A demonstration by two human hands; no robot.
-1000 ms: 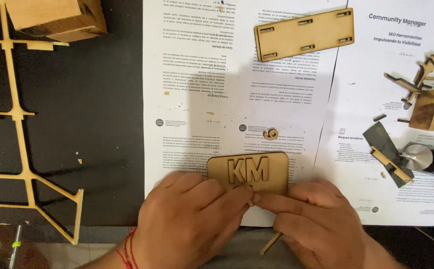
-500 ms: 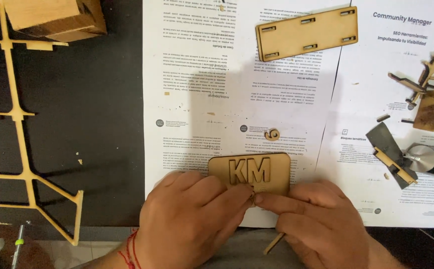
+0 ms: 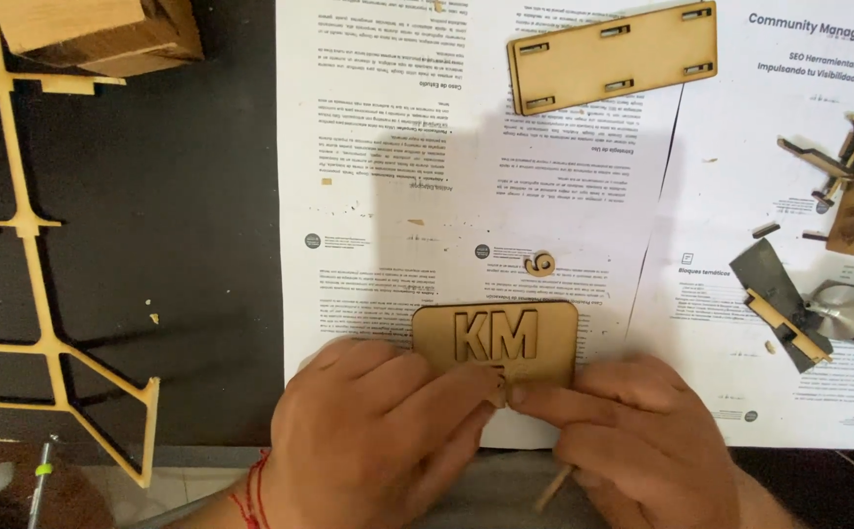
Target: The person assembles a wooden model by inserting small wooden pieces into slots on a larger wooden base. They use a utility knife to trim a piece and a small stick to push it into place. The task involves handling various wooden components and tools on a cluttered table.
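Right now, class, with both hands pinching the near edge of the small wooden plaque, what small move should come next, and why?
Probably press down. The left hand and right hand meet fingertip to fingertip at the near edge of the wooden plaque, which lies flat on the printed sheets.

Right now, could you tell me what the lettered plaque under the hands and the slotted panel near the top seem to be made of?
The lettered plaque looks like thin matte plywood or fibreboard: pale tan face, darker cut edges, raised letters. The slotted panel looks the same, unfinished, with rectangular slots. Both hands, left hand and right hand, press the plaque's lower edge.
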